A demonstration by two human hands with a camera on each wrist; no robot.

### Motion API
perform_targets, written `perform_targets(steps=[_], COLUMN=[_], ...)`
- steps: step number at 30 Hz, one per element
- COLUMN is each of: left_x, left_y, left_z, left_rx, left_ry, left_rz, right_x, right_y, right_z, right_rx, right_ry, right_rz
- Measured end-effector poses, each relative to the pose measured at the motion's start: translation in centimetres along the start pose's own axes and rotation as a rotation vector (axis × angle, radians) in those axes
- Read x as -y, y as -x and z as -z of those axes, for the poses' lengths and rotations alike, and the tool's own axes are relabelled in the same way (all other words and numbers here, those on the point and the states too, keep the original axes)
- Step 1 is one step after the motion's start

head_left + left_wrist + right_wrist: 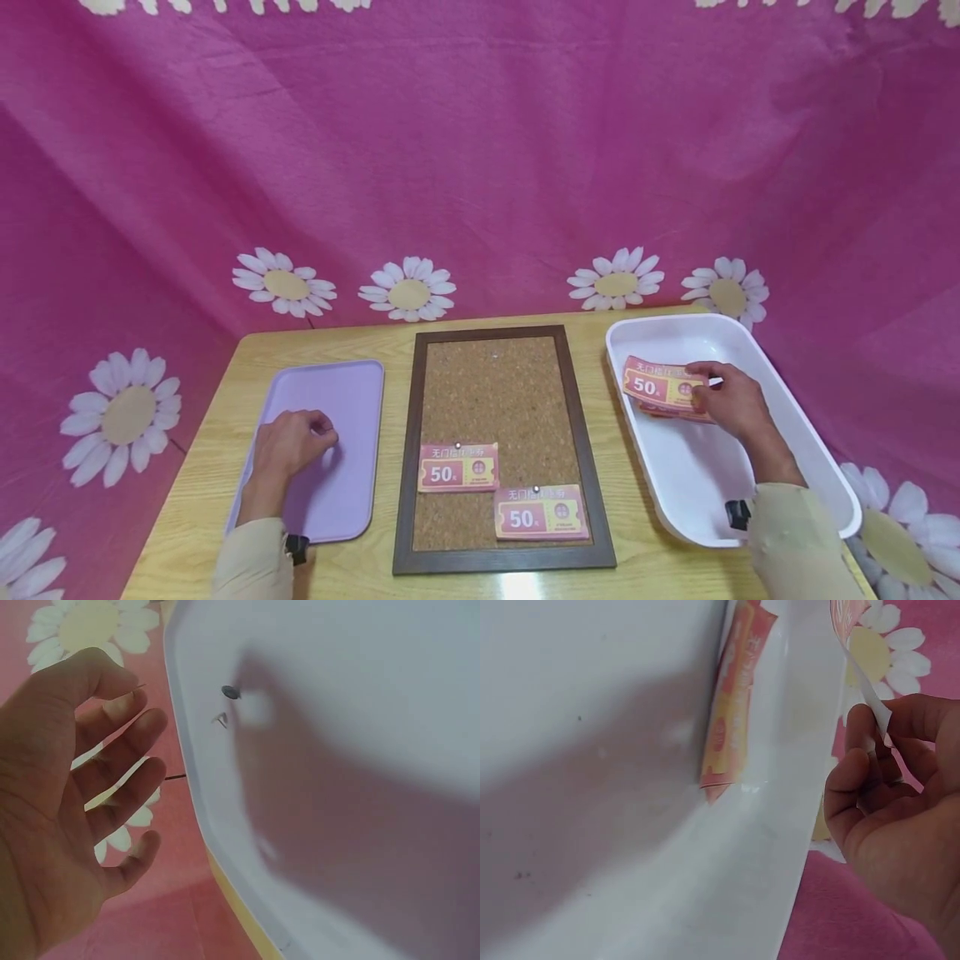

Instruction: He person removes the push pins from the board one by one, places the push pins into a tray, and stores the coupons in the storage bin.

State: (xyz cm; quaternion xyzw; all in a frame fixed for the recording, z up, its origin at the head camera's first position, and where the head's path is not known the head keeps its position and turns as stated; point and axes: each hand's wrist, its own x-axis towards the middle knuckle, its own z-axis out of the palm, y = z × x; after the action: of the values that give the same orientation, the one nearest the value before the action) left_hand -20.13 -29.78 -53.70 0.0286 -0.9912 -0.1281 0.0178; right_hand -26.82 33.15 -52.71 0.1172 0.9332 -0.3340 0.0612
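Over the lilac tray (352, 500) my left hand (291, 446) pinches a thumbtack between thumb and index finger; only its thin pin (140, 688) sticks out. A dark thumbtack (230, 692) and a pale thumbtack (220, 719) lie in the tray near its edge. My right hand (735, 402) holds a pink and yellow coupon (654, 385) by its right end, above the white bin (712, 500). Below it lie more coupons (735, 712) against the bin wall. Between the containers is a cork board (495, 392) with a left coupon (459, 468) and a right coupon (542, 512) tacked on it.
Tray, board and bin stand side by side on a wooden table (315, 350). The board has a raised dark frame (411, 433), and the bin has high walls. A pink curtain (480, 167) with white flowers hangs behind the table and at both sides.
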Motion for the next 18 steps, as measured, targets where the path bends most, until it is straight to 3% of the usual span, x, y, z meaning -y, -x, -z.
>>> perform_targets(steps=[5, 18], left_x=[0.4, 1.4], left_y=[0.3, 0.8], left_z=[-0.3, -1.3], left_rx=[-0.014, 0.014], left_ry=[0.006, -0.004], left_rz=[-0.002, 0.010], right_x=[-0.9, -2.7], right_y=[-0.5, -1.3], right_z=[-0.4, -1.0], right_rx=[-0.005, 0.108], right_ry=[0.025, 0.049], right_rz=[0.036, -0.019])
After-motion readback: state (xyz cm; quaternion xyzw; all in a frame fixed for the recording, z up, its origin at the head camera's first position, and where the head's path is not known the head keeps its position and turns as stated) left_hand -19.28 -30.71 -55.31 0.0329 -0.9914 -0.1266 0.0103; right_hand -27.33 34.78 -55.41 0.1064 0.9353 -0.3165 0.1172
